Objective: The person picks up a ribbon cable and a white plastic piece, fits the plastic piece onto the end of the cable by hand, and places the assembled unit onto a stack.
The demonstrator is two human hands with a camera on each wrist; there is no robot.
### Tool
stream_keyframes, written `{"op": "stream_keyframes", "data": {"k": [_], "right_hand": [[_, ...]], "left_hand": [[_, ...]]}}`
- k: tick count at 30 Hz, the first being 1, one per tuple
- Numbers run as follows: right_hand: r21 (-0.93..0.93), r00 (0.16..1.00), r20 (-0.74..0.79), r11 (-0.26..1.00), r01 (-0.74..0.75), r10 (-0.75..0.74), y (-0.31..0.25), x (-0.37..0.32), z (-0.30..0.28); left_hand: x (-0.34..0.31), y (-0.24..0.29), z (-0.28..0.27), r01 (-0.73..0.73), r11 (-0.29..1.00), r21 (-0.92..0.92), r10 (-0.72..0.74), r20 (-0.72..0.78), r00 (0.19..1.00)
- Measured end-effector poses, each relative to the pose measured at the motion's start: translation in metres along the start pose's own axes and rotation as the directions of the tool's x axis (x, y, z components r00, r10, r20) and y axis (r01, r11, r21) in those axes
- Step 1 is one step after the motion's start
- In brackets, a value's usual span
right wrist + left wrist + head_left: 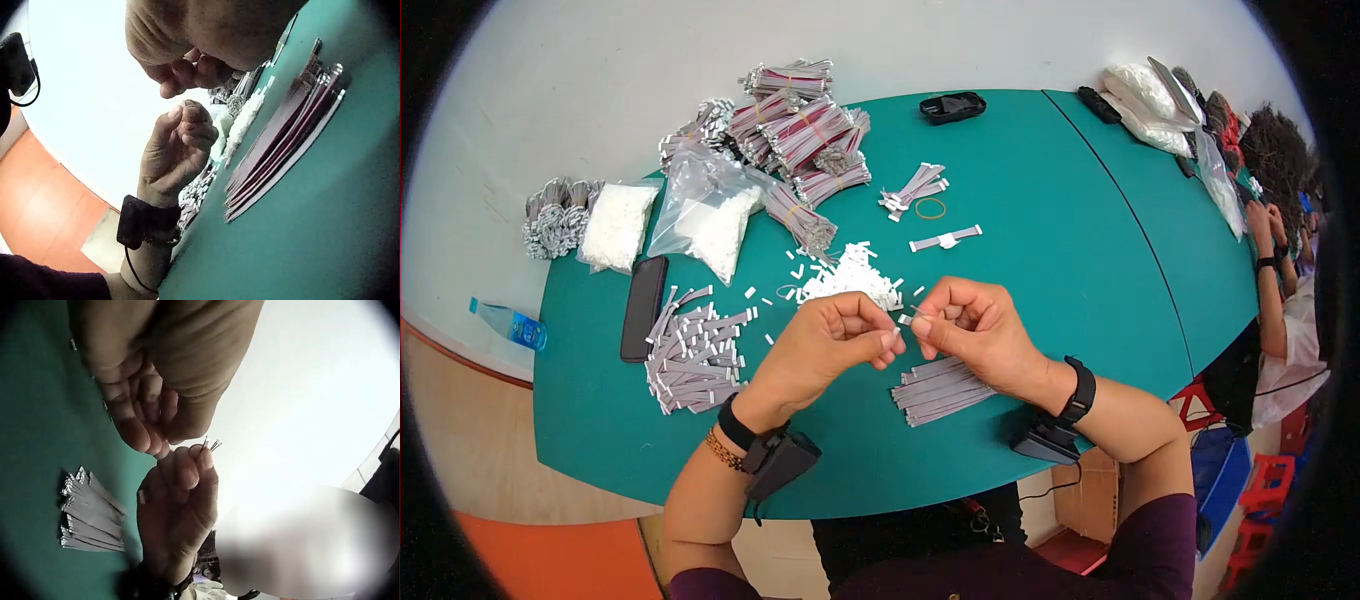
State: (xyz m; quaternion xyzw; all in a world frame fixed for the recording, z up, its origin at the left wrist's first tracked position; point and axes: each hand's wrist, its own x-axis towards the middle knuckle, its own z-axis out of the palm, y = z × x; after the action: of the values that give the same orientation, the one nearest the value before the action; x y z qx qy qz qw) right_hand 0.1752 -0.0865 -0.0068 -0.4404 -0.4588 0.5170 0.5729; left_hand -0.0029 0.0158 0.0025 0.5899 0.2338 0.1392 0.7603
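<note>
Both hands meet over the table in front of the loose white connectors (852, 278). The left hand (840, 335) has its thumb and fingers pinched together, with a tiny white connector showing at the tips. My right hand (980, 330) pinches some thin wires (212, 446), whose ends stick up past the thumb in the left wrist view. The two sets of fingertips are close together. Under the right hand lies a row of flat grey ribbon cables (940, 390). A pile of short grey cables with white ends (698, 355) is left of the left hand.
Behind are bundled cables (805, 130), a clear bag of white parts (715, 225) and another bag (617, 225). A black phone (643, 310) lies at left, a rubber band (931, 208) and black tray (952, 107) farther back. Another person's arms (1268, 280) are at far right.
</note>
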Motion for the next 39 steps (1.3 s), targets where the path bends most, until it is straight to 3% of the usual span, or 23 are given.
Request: {"op": "stream_keyframes", "data": {"k": [5,11,17,23,39], "right_hand": [[0.012,0.999,0.038,1.0,0.006,-0.006,0.0,-0.001,0.004],[-0.018,0.998,0.054,1.0,-0.013,0.014,0.001,-0.002,0.003],[0.001,0.999,0.038,1.0,-0.001,0.001,0.0,-0.001,0.002],[-0.036,0.999,0.034,0.999,-0.017,0.018,-0.002,0.002,-0.003],[-0.047,0.998,0.043,0.998,-0.04,0.042,0.0,0.001,-0.002]], "left_hand": [[0.0,-0.006,0.011,0.014,1.0,0.021,-0.014,0.005,1.0],[-0.001,-0.006,0.015,-0.086,0.996,-0.024,0.085,-0.06,0.995],[0.001,-0.008,0.02,-0.075,0.982,-0.175,0.062,-0.078,0.995],[0.002,-0.006,0.008,-0.159,0.98,-0.122,0.139,-0.153,0.978],[-0.001,-0.005,0.012,-0.152,0.977,-0.149,0.14,-0.089,0.986]]}}
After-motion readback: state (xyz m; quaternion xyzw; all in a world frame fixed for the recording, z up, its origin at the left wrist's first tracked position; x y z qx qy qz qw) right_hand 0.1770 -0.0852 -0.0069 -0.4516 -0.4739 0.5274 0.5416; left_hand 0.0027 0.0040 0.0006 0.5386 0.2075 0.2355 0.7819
